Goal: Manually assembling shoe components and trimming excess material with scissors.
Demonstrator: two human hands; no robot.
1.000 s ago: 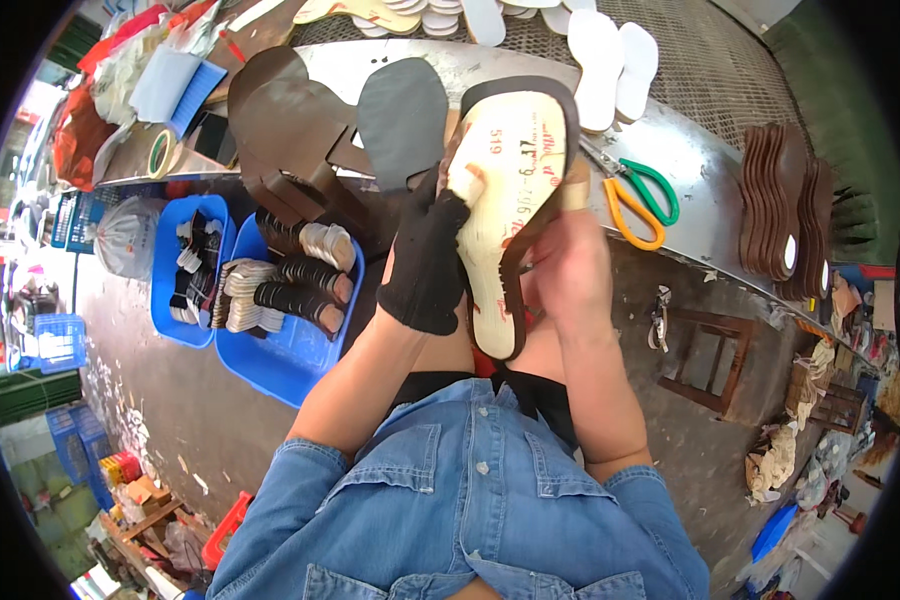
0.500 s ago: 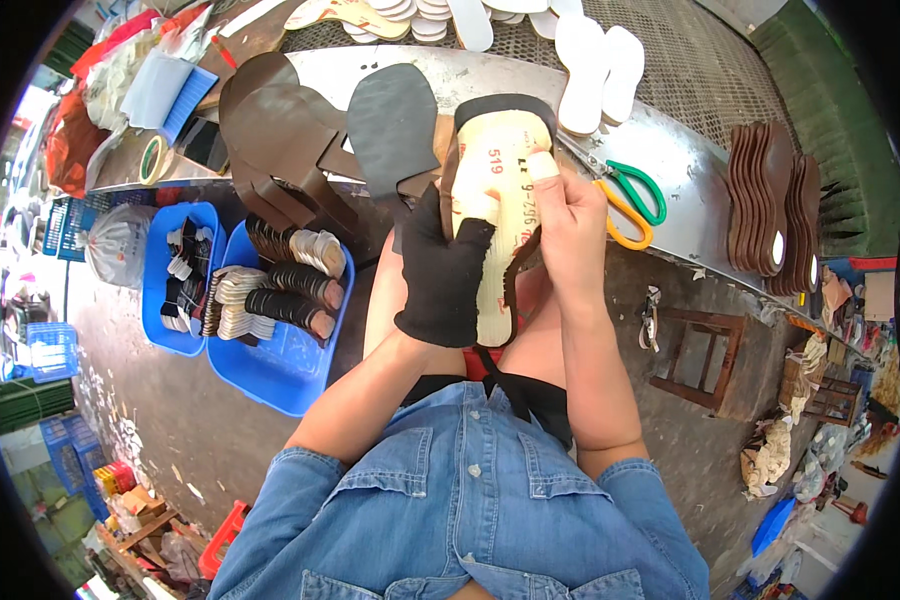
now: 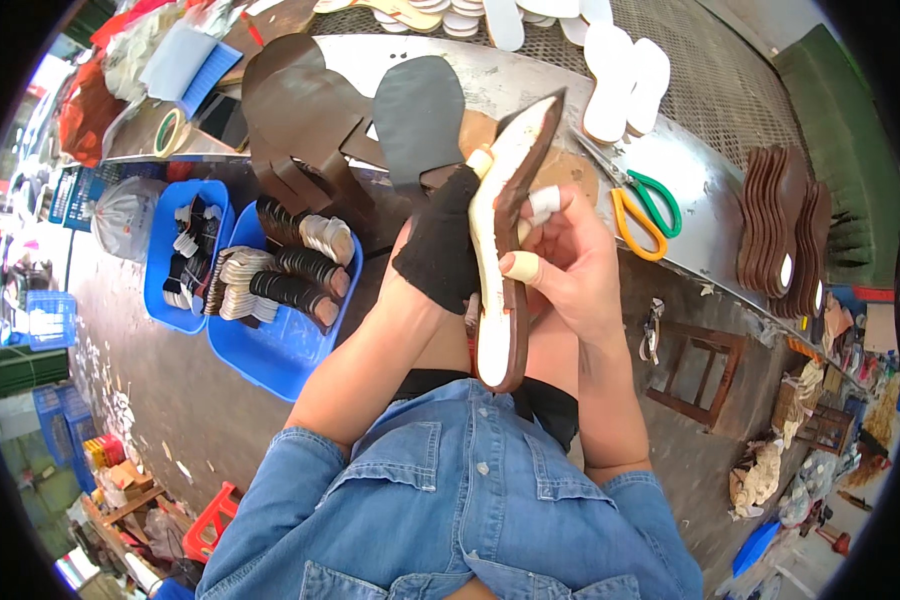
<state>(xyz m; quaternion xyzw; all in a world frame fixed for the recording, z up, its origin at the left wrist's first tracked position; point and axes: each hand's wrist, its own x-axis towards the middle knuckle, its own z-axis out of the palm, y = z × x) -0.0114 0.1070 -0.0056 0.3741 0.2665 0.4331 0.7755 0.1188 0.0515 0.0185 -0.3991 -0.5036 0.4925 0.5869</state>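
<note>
Shoe sole (image 3: 500, 270) held edge-on above the lap, between both hands — gloved left hand (image 3: 440, 245) clasps its back, right hand (image 3: 560, 265) pinches the brown edge. Likely edge-pressing; next calls for firm, even thumb pressure along the rim.

Left hand's (image 3: 440, 250) fingers behind the shoe sole (image 3: 500, 250), white insoles (image 3: 530, 12) cut off at top edge.

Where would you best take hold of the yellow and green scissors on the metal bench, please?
By the loop handles of the scissors, coming from the near bench edge: the yellow and green loops lie toward the person, and the blades point away, up-left.
</note>
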